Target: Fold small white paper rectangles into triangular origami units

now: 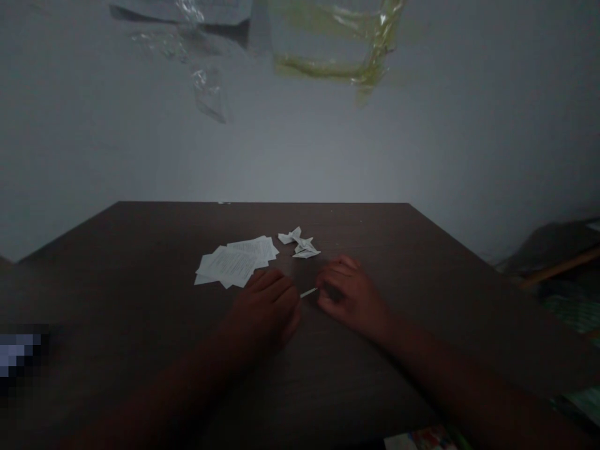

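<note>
Between my two hands a thin strip of white paper (pixel 308 292) shows, seen nearly edge-on. My left hand (pixel 272 306) is closed on its left end, with the back of the hand toward me and the fingertips hidden. At the other end, my right hand (pixel 349 294) pinches the paper between thumb and curled fingers. Just beyond my left hand lies a fanned pile of printed paper sheets (pixel 229 264). Several small folded paper pieces (pixel 304 245) sit together on the table, beyond the gap between my hands.
The dark brown table (pixel 187 219) meets a pale wall (pixel 309 144) at its back edge. Plastic and yellow tape (pixel 328 69) hang on the wall. A blurred-out object (pixel 19 356) is at the far left. Something colourful (pixel 434 437) shows below the front edge.
</note>
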Tool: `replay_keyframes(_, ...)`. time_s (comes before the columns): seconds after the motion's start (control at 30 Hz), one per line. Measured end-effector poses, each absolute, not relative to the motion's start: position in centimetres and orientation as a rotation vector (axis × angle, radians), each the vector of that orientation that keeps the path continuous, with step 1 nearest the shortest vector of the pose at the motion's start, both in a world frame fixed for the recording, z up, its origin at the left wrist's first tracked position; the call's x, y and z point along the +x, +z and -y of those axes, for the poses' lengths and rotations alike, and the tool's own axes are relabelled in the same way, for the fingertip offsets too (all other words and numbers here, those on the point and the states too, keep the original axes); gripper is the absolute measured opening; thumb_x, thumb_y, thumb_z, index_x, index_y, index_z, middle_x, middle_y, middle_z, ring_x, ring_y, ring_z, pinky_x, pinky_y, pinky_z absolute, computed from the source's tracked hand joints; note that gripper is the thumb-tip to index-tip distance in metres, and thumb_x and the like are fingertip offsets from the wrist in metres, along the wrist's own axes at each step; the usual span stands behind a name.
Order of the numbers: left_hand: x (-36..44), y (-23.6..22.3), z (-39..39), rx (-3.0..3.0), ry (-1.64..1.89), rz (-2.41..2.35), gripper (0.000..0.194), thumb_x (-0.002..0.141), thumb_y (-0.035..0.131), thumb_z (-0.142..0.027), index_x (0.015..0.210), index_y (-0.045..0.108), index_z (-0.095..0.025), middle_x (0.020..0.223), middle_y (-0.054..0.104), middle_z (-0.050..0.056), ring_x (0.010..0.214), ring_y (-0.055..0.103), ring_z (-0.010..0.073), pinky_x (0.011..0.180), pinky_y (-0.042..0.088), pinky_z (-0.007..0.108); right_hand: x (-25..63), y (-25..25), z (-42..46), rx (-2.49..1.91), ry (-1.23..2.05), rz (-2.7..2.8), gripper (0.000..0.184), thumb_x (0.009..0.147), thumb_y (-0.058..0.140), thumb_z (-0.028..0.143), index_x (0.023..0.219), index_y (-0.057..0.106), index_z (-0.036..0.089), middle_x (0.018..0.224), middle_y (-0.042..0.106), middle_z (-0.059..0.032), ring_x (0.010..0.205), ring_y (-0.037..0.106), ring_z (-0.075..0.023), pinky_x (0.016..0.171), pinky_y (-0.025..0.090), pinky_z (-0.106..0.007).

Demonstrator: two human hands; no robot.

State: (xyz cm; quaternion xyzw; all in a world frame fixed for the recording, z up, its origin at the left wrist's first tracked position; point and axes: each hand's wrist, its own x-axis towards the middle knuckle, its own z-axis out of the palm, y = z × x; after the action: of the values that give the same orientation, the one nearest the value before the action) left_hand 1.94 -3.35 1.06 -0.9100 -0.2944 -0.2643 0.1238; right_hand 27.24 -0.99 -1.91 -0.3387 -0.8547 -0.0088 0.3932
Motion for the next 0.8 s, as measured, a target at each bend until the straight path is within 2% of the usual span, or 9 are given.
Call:
replay_keyframes(0.2, 1.0, 1.2, 2.4, -2.656, -0.655, 1.01, 0.02, 0.105, 0.065, -0.006, 0.093, 0.071, -0.021, 0.095, 0.077, 0.005, 0.089, 0.069, 0.0252, 0.085, 0.054, 0.04, 28.0, -2.2, 0.0, -0.85, 0.036, 2.175, 0.014, 0.095, 0.069, 0.01, 0.095, 0.068, 0.024, 0.093, 0.079, -0.0032, 0.088, 0.072, -0.0242, 0.089, 0.053, -0.042)
replay_keyframes(0.33, 1.0, 1.0, 2.1, -2.478, -0.867, 1.102, 0.014, 0.108, 0.063, -0.012, 0.106, 0.075, -0.019, 0.106, 0.079, 0.011, 0.099, 0.071, 0.0298, 0.09, 0.057, 0.044, 27.5, -2.4, 0.3, -0.864, 0.042, 2.125, 0.015, 0.093, 0.067, 0.01, 0.094, 0.066, 0.025, 0.089, 0.076, -0.0025, 0.086, 0.071, -0.0242, 0.085, 0.054, -0.04)
replay_keyframes(0.43, 1.2, 0.9, 2.6, -2.461, -0.973, 1.091, 0.015, 0.109, 0.063, -0.013, 0.101, 0.073, -0.02, 0.097, 0.077, 0.008, 0.092, 0.071, 0.027, 0.088, 0.058, 0.042, 27.2, -2.6, 0.4, -0.925, 0.051, 2.013, 0.018, 0.091, 0.067, 0.008, 0.092, 0.066, 0.025, 0.087, 0.075, -0.0026, 0.085, 0.07, -0.0245, 0.081, 0.054, -0.038)
replay_keyframes(0.53, 1.8, 0.6, 3.1, -2.627, -0.915, 1.059, 0.014, 0.106, 0.066, -0.012, 0.098, 0.072, -0.022, 0.089, 0.077, 0.003, 0.086, 0.074, 0.0246, 0.084, 0.062, 0.04, 26.8, -2.7, 0.6, -0.969, 0.062, 1.958, 0.02, 0.09, 0.067, 0.007, 0.091, 0.064, 0.026, 0.087, 0.074, -0.0024, 0.085, 0.071, -0.0247, 0.08, 0.055, -0.037)
replay_keyframes(0.6, 2.2, 0.2, 3.3, -2.697, -0.877, 1.099, 0.013, 0.104, 0.07, -0.013, 0.114, 0.075, -0.02, 0.099, 0.081, 0.006, 0.092, 0.079, 0.0265, 0.086, 0.066, 0.041, 26.5, -2.8, 0.9, -0.96, 0.071, 1.959, 0.02, 0.09, 0.067, 0.007, 0.092, 0.063, 0.027, 0.088, 0.074, -0.002, 0.086, 0.071, -0.0245, 0.081, 0.055, -0.038)
replay_keyframes(0.7, 2.5, -0.6, 3.1, -2.721, -0.886, 1.162, 0.037, 0.103, 0.072, -0.013, 0.139, 0.071, -0.019, 0.125, 0.084, 0.011, 0.113, 0.083, 0.0303, 0.097, 0.07, 0.045, 26.0, -2.8, 1.5, -0.891, 0.07, 2.011, 0.02, 0.092, 0.067, 0.008, 0.095, 0.061, 0.027, 0.088, 0.073, -0.0018, 0.087, 0.071, -0.0245, 0.083, 0.056, -0.039)
replay_keyframes(0.8, 2.5, -1.1, 2.9, -2.775, -0.925, 1.14, 0.039, 0.105, 0.069, -0.013, 0.143, 0.069, -0.02, 0.136, 0.083, 0.011, 0.124, 0.082, 0.0306, 0.106, 0.07, 0.046, 25.7, -2.7, 1.8, -0.825, 0.121, 2.085, 0.017, 0.097, 0.067, 0.01, 0.099, 0.063, 0.026, 0.093, 0.075, -0.0027, 0.091, 0.072, -0.0247, 0.087, 0.058, -0.04)
